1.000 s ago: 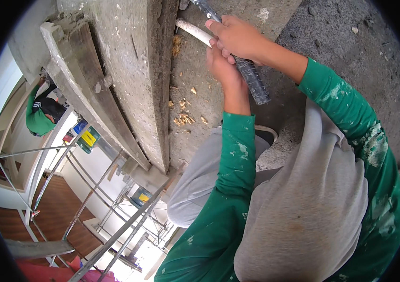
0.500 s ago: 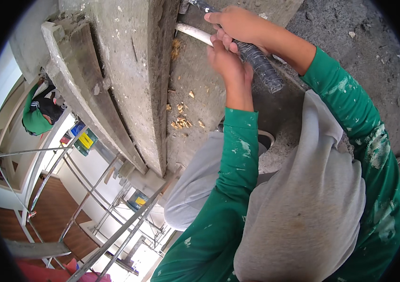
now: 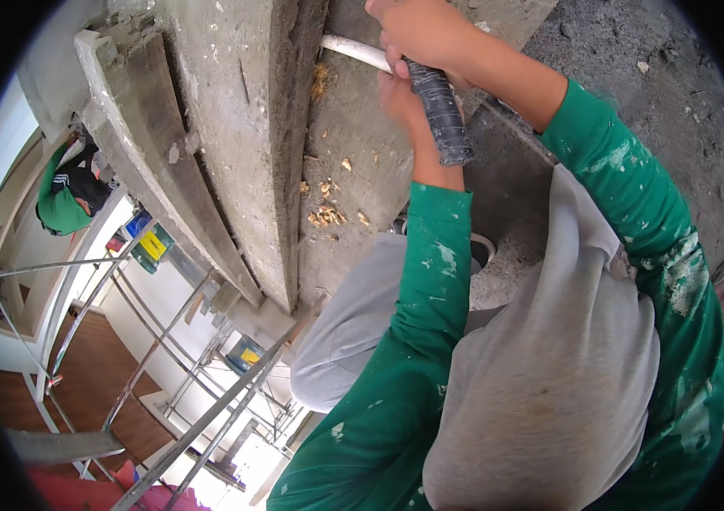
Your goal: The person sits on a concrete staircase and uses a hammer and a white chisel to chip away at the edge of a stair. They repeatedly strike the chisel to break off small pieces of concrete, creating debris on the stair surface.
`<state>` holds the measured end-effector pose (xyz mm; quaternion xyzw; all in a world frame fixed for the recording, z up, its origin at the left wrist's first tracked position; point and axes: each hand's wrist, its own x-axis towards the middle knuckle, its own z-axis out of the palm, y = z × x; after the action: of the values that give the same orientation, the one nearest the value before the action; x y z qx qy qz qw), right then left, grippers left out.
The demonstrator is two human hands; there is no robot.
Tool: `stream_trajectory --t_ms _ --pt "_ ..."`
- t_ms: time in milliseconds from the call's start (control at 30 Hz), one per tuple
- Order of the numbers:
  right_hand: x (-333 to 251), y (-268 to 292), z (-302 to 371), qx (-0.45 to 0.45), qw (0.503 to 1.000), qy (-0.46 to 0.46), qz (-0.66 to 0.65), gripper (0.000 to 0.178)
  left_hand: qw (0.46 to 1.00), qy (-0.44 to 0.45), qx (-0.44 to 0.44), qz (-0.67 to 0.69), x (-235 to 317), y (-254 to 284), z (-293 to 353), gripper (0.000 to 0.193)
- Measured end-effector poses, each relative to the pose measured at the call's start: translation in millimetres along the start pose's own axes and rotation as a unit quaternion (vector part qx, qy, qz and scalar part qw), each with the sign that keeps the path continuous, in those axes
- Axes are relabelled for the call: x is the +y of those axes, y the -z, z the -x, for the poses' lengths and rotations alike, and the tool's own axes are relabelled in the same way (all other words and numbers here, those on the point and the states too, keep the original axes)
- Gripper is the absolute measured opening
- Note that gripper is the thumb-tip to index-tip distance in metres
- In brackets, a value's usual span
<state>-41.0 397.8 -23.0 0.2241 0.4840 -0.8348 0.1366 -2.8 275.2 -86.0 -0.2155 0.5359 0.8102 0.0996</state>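
At the top of the head view, my right hand [image 3: 426, 32] is closed around a tool whose handle [image 3: 443, 119] is wrapped in black tape. The taped butt points down toward me; the tool's far end is out of view. Just below, partly hidden behind that handle, my left hand [image 3: 399, 98] grips a white rod [image 3: 357, 51]. The rod sticks out leftward toward the concrete edge. Whether it is a pipe or a peeled stick I cannot tell. Pale yellowish chips [image 3: 326, 215] lie scattered on the concrete below and left of my hands.
Concrete beams [image 3: 234, 128] run along my left. Past them is a drop with metal scaffolding [image 3: 158, 341] and a brown floor [image 3: 81, 375] below. Another person in green [image 3: 64, 204] works at the far left. Rough grey ground [image 3: 634, 94] lies at the right.
The taped handle has swung more upright and shifted left, now crossing in front of my left hand. My right hand has moved up toward the top edge. The other person has shifted slightly.
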Motion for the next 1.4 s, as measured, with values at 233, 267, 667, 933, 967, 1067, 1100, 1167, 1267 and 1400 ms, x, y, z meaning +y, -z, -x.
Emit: stream_trajectory --t_ms 233,267,667,933,967,1067,1100,1167,1267,1400 --pt "9 10 -24 -0.14 0.987 -0.046 -0.064 0.036 0.998 -0.009 0.044 -0.035 7 -16 7 0.02" --pt "14 10 -23 -0.099 0.994 -0.04 -0.03 0.036 0.998 -0.006 0.025 -0.053 4 -8 3 0.025" --pt "13 -7 -3 -0.022 0.999 -0.039 0.029 0.041 0.987 0.005 0.055 -0.152 11 25 4 0.02" --pt "-4 6 2 -0.077 0.989 -0.119 0.035 0.045 0.986 0.063 0.053 -0.146 47 11 34 0.012" --pt "20 1 -7 -0.05 0.995 -0.053 0.071 0.046 0.983 0.054 0.032 -0.171 46 17 30 0.011" --pt "32 -9 9 -0.118 0.985 -0.077 0.102 0.044 0.988 0.053 0.033 -0.142 42 27 28 0.011" --pt "26 3 7 -0.131 0.984 -0.094 0.077 0.041 0.988 0.072 0.033 -0.134 42 21 29 0.011" --pt "9 21 4 -0.104 0.986 -0.108 0.075 0.04 0.987 0.093 0.039 -0.127 46 20 30 0.012" --pt "12 5 17 -0.004 0.995 -0.09 0.038 0.041 0.983 0.082 0.06 -0.15 51 26 34 0.012" --pt "43 -5 15 -0.116 0.986 -0.093 0.082 0.043 0.975 0.062 0.043 -0.209 49 14 33 0.013"
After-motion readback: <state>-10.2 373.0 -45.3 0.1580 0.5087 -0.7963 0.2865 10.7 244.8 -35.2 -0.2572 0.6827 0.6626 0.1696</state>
